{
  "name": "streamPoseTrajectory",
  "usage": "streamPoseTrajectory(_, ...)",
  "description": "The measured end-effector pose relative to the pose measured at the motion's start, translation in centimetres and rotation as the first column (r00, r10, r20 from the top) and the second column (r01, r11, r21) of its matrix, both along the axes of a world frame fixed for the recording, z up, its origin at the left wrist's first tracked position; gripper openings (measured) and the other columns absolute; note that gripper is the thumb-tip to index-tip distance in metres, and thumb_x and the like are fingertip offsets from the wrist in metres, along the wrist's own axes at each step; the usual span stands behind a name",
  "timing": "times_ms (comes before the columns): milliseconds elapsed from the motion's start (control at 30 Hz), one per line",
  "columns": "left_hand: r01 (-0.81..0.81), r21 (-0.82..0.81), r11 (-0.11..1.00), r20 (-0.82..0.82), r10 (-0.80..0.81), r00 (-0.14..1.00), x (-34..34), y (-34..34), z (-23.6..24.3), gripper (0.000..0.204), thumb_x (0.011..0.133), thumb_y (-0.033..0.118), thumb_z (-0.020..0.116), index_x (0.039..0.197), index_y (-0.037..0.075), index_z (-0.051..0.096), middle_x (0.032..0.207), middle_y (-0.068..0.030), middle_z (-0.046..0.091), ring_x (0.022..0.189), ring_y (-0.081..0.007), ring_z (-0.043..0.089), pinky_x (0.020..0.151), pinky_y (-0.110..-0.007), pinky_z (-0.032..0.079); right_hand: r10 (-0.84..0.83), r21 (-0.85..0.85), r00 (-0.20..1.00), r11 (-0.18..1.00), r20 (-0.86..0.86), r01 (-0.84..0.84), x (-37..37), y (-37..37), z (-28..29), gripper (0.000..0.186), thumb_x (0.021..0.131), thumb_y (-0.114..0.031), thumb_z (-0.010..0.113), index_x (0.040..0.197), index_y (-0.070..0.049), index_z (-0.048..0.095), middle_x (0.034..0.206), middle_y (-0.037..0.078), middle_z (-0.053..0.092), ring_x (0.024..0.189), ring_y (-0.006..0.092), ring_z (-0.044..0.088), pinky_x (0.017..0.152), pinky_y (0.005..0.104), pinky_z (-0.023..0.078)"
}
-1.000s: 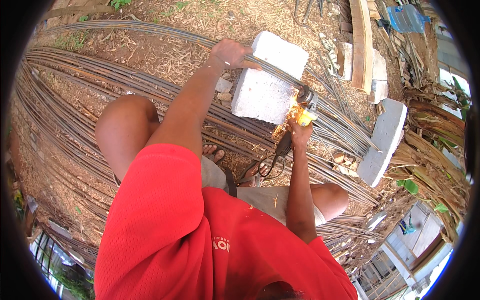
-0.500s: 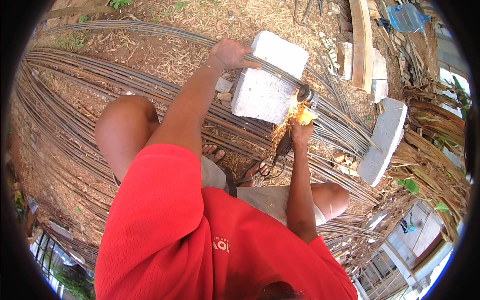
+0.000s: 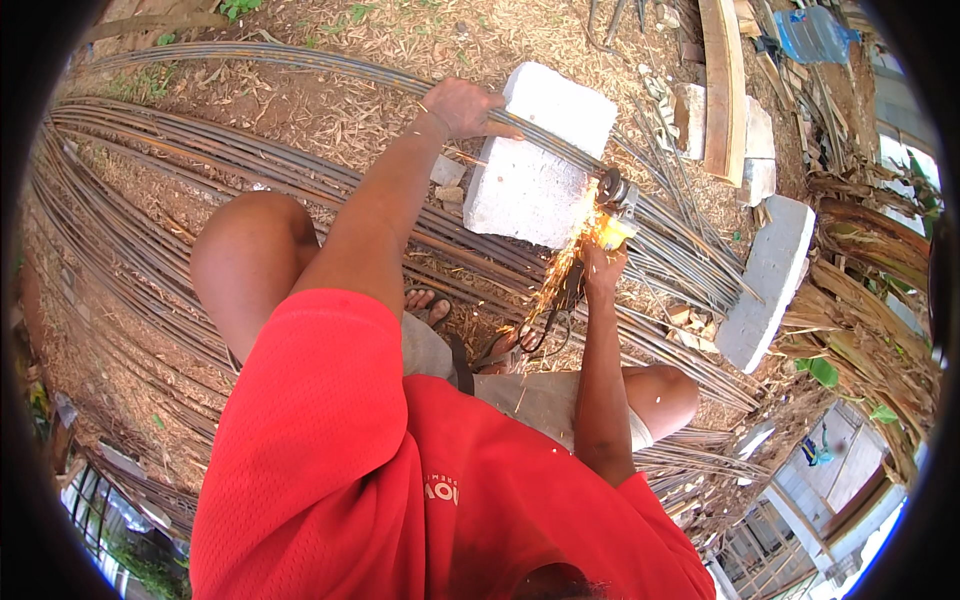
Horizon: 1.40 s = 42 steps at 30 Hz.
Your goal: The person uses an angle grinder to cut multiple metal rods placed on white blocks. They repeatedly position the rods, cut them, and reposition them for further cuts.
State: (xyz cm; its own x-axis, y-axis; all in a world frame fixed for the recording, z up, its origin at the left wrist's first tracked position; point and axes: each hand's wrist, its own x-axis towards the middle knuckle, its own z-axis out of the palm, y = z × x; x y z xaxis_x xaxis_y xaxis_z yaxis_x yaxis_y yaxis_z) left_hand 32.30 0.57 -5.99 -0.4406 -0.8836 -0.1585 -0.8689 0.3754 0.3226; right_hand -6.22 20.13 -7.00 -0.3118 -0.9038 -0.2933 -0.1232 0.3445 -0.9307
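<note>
My left hand (image 3: 466,109) is wrapped round a bundle of steel rebar (image 3: 350,66) that lies across a pale concrete block (image 3: 530,193). At the block's right edge my right hand (image 3: 603,268) grips a yellow and black angle grinder (image 3: 612,232). Its disc meets the bars, and orange sparks (image 3: 563,272) spray down from the contact toward my sandalled feet. Part of the grinder's body is hidden by my hand and the sparks. A black cord (image 3: 553,340) hangs below the tool.
More long rebar (image 3: 200,140) runs across the ground beneath and beside my legs. A grey concrete slab (image 3: 765,285) stands at the right by the bar ends. Beyond lie a timber plank (image 3: 724,90), blocks and a blue water bottle (image 3: 812,37). Dry leaves cover the soil.
The spark stream has grown longer and reaches lower, toward my right foot. The grinder has shifted very slightly; my left hand stays on the bars.
</note>
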Motion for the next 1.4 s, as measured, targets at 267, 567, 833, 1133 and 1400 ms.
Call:
streamPoseTrajectory(267,0.004,-0.027,1.0,-0.033,-0.005,0.999,0.1,0.1,-0.3,0.097,0.086,0.103,0.046,0.122,0.022,0.085,0.074,-0.009,0.076,0.076,-0.024,0.079,0.076,-0.044,0.064,0.036,0.08,0.986,0.997,-0.164,-0.023,-0.2,-0.5,-0.2,0.05,0.087,-0.006,0.089,0.129,0.006,0.066,0.117,0.012,0.079,0.097,0.0234,0.073,0.09,0.0389,0.058)
streamPoseTrajectory(567,-0.016,-0.001,1.0,0.025,0.016,1.0,0.0,0.0,-0.4,0.099,0.086,0.104,0.043,0.127,0.023,0.083,0.075,-0.0084,0.076,0.076,-0.0216,0.079,0.075,-0.041,0.064,-0.014,0.093,0.989,0.995,-0.145,0.028,1.5,-0.9,1.8,0.04,0.089,0.0,0.083,0.125,-0.001,0.068,0.097,0.003,0.072,0.08,0.0144,0.067,0.071,0.0313,0.054)
streamPoseTrajectory(833,0.014,-0.018,1.0,0.046,-0.013,0.999,-0.1,-0.2,-0.5,0.101,0.086,0.105,0.04,0.128,0.023,0.083,0.076,-0.0073,0.076,0.074,-0.0203,0.078,0.072,-0.041,0.063,-0.093,0.169,0.994,0.981,-0.056,0.101,2.1,-1.0,2.2,0.043,0.086,0.003,0.083,0.126,0.0,0.067,0.099,0.003,0.072,0.08,0.015,0.067,0.07,0.0316,0.054)
streamPoseTrajectory(1133,-0.006,-0.02,1.0,0.039,0.007,0.999,-0.1,0.0,-0.8,0.103,0.086,0.106,0.039,0.131,0.024,0.082,0.079,-0.0067,0.077,0.077,-0.0205,0.078,0.075,-0.04,0.063,-0.047,0.237,0.985,0.968,-0.164,0.086,1.8,-1.3,2.5,0.048,0.083,0.002,0.085,0.127,0.001,0.066,0.098,0.005,0.072,0.082,0.015,0.068,0.072,0.0318,0.057)
streamPoseTrajectory(1400,-0.019,0.025,1.0,0.04,0.018,0.999,-0.2,0.0,-0.2,0.103,0.085,0.106,0.039,0.13,0.024,0.083,0.078,-0.0065,0.077,0.079,-0.0201,0.079,0.078,-0.041,0.063,-0.056,0.05,0.998,0.997,-0.032,0.057,1.5,-0.9,1.2,0.046,0.083,0.003,0.086,0.124,0.0,0.066,0.093,0.004,0.071,0.074,0.0141,0.066,0.064,0.0306,0.055)
